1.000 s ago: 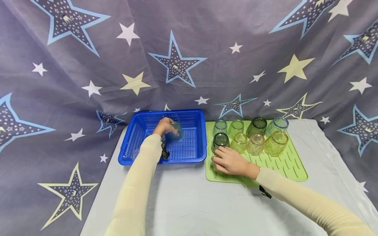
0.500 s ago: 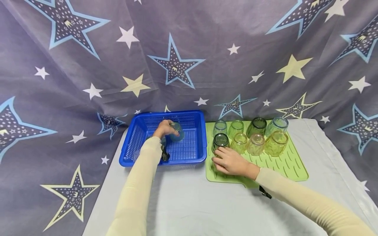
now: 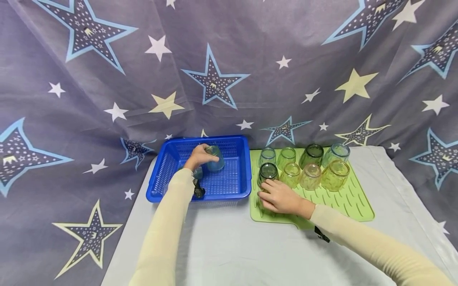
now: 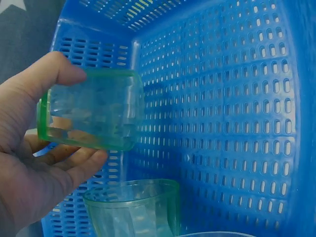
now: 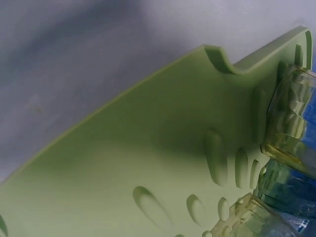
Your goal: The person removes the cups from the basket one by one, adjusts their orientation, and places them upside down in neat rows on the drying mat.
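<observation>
1. The green-rimmed glass (image 4: 91,109), clear with faceted walls and a green tint, is inside the blue basket (image 3: 236,186), lifted off the basket's floor and tilted on its side.
2. The left hand (image 3: 199,155) grips this glass, thumb on one side and fingers curled under the other, as the left wrist view shows.
3. The blue basket is rectangular hard plastic, its walls and floor pierced with rows of small slots. Below the held glass in the basket stands another clear greenish glass (image 4: 133,210), mouth up.
4. The drying mat (image 3: 352,202), pale green and rubbery with raised oval ribs, lies just beside the basket on its right, on the tabletop (image 3: 229,246) covered in a smooth light-blue cloth.
5. The right hand (image 3: 282,197) rests on the mat's corner nearest the basket, fingers curled around a small yellowish glass (image 5: 291,126) that it mostly hides in the head view.
6. Eight rounded glasses sit upturned in two rows at the mat's far edge: a dark green glass (image 3: 267,172) touching the right hand's fingertips, then yellow-green, amber and bluish ones.
7. A star-printed grey cloth (image 3: 107,79) hangs behind the basket.
</observation>
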Available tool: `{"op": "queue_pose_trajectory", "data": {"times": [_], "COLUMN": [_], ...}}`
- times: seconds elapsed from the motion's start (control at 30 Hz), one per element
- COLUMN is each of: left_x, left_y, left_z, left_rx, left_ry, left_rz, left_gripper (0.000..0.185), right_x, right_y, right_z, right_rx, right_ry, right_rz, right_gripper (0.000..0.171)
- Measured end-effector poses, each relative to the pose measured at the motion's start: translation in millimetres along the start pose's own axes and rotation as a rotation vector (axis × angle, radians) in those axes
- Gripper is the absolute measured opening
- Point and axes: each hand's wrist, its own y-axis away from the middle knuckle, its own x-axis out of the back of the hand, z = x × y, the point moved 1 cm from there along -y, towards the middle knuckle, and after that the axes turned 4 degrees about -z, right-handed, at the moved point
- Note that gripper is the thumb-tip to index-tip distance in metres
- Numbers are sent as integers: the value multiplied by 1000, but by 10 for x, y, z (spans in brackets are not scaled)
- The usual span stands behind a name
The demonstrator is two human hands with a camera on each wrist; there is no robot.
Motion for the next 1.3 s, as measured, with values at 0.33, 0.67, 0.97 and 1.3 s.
{"op": "queue_pose_trajectory", "data": {"times": [0.33,0.67,0.97,1.3], "left_x": [45,51,59,29], "left_y": [91,206,233,345], "left_z": [93,236,400,653], "left_rx": [-84,-155,-254,-379], "left_ry": [-8,-7,-18,-41], "left_rz": [84,90,99,143], "left_gripper": [56,54,55,55], "right_x": [16,27,18,37], "right_y": [23,28,12,-2], "right_z": [0,-22,-33,-20], "right_rx": [-10,-27,-31,-33], "right_ry": [-16,-20,-11,-4], "right_rz": [2,-23,-26,-52], "right_gripper": [18,18,23,19]}}
